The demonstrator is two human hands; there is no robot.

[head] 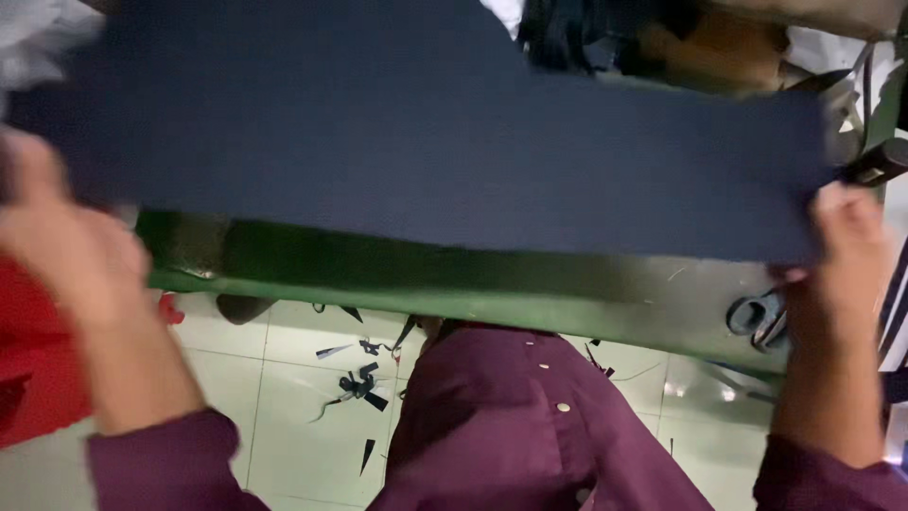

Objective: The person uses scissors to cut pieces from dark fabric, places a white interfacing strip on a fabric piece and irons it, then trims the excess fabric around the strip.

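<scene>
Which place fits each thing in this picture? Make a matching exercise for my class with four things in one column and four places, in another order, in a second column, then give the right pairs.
Things:
1. dark blue cloth
2. scissors
3. cloth scraps
4. red thing

Places:
A. on the tiled floor, below the table edge
B. at the picture's left edge, beside the left hand
C. stretched over the green table, held at both ends
D. on the table, near the right hand

Pairs: 1-C, 2-D, 3-A, 4-B
</scene>
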